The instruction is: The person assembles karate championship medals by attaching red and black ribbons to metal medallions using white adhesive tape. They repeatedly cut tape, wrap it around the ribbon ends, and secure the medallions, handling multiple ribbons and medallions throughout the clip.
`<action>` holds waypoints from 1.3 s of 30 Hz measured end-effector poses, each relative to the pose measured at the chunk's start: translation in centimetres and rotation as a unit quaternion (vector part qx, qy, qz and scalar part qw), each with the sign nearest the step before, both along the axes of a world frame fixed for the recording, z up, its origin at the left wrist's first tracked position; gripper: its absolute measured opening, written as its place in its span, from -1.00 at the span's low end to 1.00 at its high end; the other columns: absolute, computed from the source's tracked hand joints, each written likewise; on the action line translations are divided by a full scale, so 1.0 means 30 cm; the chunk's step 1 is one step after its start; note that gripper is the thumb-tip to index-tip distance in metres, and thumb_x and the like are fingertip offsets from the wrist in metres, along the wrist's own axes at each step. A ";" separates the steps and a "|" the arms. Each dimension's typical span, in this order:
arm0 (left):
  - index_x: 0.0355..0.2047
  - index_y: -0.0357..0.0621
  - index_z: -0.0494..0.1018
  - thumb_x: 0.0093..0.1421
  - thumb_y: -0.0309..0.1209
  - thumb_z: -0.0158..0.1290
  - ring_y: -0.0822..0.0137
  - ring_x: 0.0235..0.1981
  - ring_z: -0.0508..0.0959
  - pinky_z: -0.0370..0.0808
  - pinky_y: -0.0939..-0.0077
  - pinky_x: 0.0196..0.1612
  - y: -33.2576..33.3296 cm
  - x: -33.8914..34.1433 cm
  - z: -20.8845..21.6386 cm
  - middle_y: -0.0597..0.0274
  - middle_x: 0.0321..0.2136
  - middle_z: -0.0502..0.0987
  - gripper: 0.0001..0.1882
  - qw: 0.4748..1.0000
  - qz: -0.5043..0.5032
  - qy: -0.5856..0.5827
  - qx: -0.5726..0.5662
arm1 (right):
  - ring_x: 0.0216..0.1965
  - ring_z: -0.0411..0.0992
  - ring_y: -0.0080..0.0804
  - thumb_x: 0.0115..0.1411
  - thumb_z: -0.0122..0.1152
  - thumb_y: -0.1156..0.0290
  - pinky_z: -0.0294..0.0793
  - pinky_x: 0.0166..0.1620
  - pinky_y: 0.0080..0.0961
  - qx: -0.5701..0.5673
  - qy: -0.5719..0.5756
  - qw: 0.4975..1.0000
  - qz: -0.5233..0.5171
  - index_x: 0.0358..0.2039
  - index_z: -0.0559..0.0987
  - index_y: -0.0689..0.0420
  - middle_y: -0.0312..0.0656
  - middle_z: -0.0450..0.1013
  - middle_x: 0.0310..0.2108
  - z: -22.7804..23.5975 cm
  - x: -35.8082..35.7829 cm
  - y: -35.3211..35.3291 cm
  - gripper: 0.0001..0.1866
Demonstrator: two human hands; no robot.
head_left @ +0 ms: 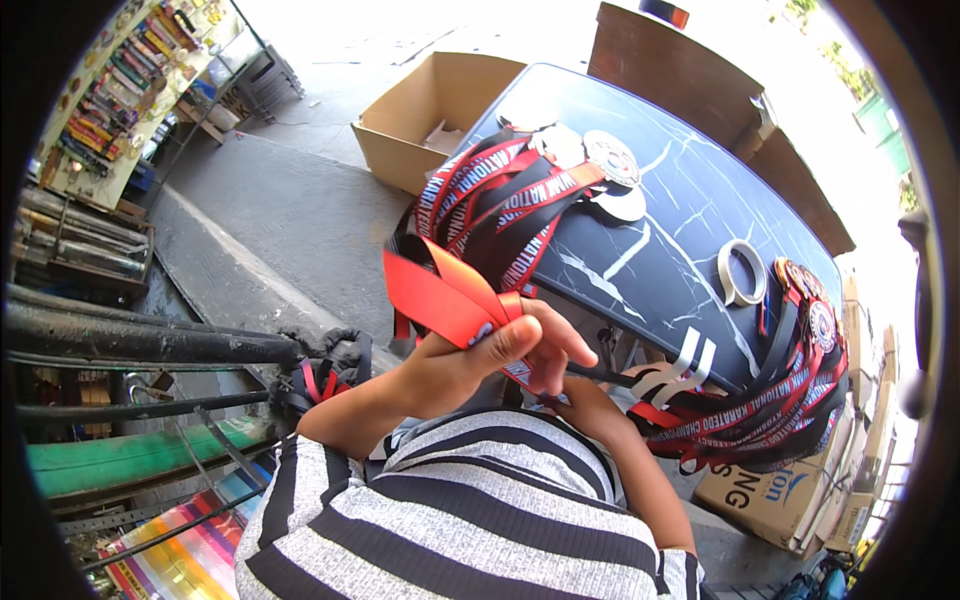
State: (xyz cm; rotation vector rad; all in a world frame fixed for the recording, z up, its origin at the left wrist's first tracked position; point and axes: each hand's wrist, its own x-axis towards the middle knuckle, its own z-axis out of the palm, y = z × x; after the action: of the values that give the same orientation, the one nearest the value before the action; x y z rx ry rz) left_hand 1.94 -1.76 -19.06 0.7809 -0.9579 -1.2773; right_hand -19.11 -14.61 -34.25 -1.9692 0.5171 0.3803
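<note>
Well — two hands (485, 358), one red ribbon (432, 292).

Orange-red on satin ribbon (440, 298); white veins over black tabletop (650, 285); red-and-black on medal lanyards (485, 200) at its left edge.

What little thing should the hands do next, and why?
Maybe the right hand could reach over and smooth the ribbon, because the left hand holds it while its red part sticks out bent, not flat.

Daylight spills across the grey floor (265, 205) before me; a dark, white-veined table (690, 215) stands well apart from a rack (85, 240).
</note>
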 end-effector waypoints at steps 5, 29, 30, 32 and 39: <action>-0.10 -0.25 0.54 0.44 -0.34 -0.10 0.40 -0.25 0.52 0.46 0.45 -0.05 -0.034 -0.062 -0.053 0.20 -0.18 0.42 -0.72 0.984 -0.050 -0.170 0.001 | -0.07 0.50 -0.46 0.36 0.14 0.29 0.42 0.08 -0.44 0.263 -0.106 0.956 -0.071 -0.04 0.60 0.22 -0.18 0.58 -0.16 0.188 0.022 0.035 -0.71; -0.31 -0.31 0.54 0.29 -0.17 0.15 0.57 -0.60 0.44 0.35 0.68 -0.45 0.017 -0.036 -0.202 0.40 -0.65 0.43 -0.64 0.931 -0.340 0.081 0.103 | -0.42 0.27 -0.52 0.24 0.15 0.38 0.20 -0.34 -0.56 0.144 -0.298 0.940 -0.079 -0.37 0.58 0.24 -0.24 0.38 -0.42 0.426 0.087 0.002 -0.82; -0.30 -0.31 0.54 0.32 -0.14 0.10 0.59 -0.61 0.41 0.35 0.68 -0.42 0.012 -0.039 -0.208 0.42 -0.65 0.43 -0.61 0.926 -0.354 0.098 0.086 | -0.33 0.35 -0.45 0.25 0.15 0.40 0.30 -0.25 -0.53 0.082 -0.263 0.960 -0.057 -0.28 0.59 0.24 -0.20 0.42 -0.34 0.444 0.100 -0.015 -0.83; -0.29 -0.32 0.53 0.36 -0.11 0.04 0.60 -0.62 0.37 0.34 0.69 -0.37 0.006 -0.042 -0.222 0.43 -0.66 0.41 -0.58 0.924 -0.350 0.140 0.066 | -0.15 0.43 -0.31 0.25 0.16 0.45 0.39 -0.06 -0.44 -0.064 -0.328 0.940 -0.073 -0.16 0.59 0.22 -0.13 0.43 -0.22 0.451 0.150 -0.010 -0.81; 0.07 -0.45 0.42 0.26 -0.31 0.15 0.58 -0.52 0.48 0.35 0.73 -0.36 0.009 -0.085 -0.226 0.37 -0.58 0.47 -0.51 0.911 -0.359 0.194 0.050 | 0.19 0.35 0.03 0.15 0.14 0.63 0.33 0.21 -0.11 -0.366 -0.316 0.872 -0.078 0.09 0.47 0.14 0.04 0.34 0.19 0.486 0.280 -0.314 -0.55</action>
State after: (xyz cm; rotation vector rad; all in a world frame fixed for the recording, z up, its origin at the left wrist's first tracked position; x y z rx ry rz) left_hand -0.61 -1.50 -25.84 0.2079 -0.8785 -2.0429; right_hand -10.70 -24.03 -19.67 -2.5721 0.4066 -0.6576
